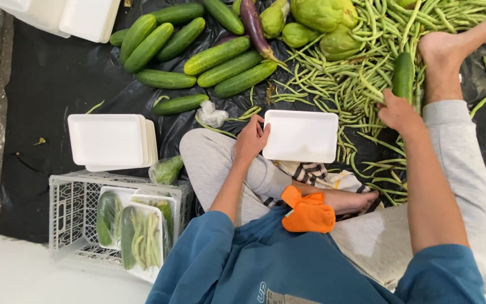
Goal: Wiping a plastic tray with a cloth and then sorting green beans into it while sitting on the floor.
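Observation:
My left hand [250, 138] grips the left edge of an empty white foam tray [301, 135], held flat above my bent knee. My right hand [398, 112] is closed around a dark green cucumber [404, 76] standing up out of a wide heap of green beans [361, 67]. My bare right foot [451, 45] rests on the beans just beside that cucumber. I sit on the floor in grey trousers and a blue top.
Several loose cucumbers [215, 56], a purple aubergine [254, 25] and pale green chayotes [322, 14] lie on black plastic sheeting [52, 79]. A stack of empty foam trays [111, 141] sits left. A white crate [68, 211] holds wrapped vegetable trays [142, 239]. An orange cloth [307, 213] lies on my lap.

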